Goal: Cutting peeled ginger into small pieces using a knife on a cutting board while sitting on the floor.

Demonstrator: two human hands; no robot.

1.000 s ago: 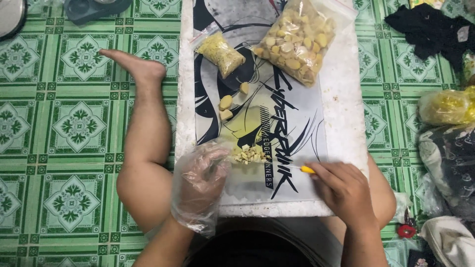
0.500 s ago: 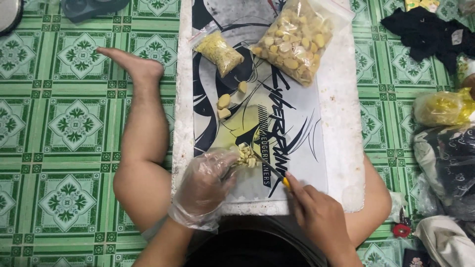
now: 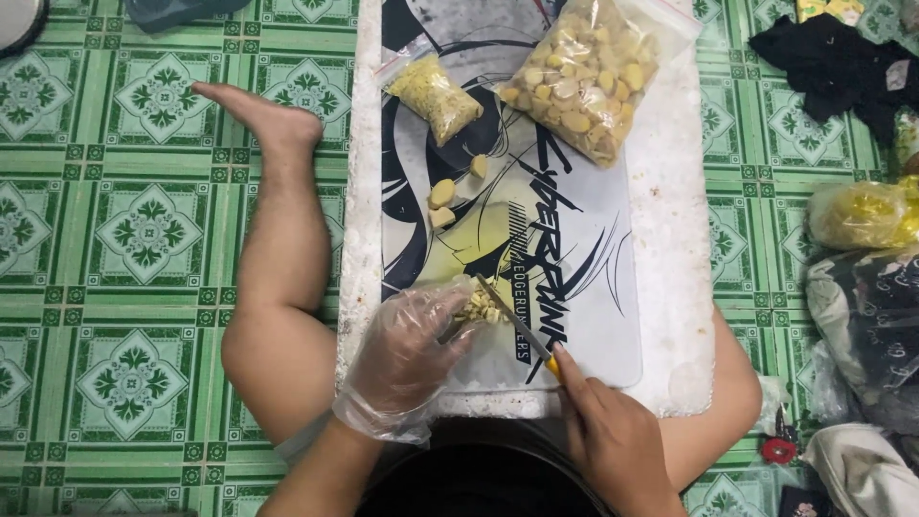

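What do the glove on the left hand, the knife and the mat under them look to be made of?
Glove on the left hand: thin clear plastic film, judging by its crinkles and sheen. Knife in the right hand: slim blade, probably metal; yellow handle, likely plastic. Mat: smooth printed sheet, perhaps rubber or fabric-topped; unclear.

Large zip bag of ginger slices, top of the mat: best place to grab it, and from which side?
Grip the large zip bag at its flat, empty zip end, upper right, coming from the far right. The bag lies slanted, its bulging lower body packed with slices, and the smaller bag crowds its left side.
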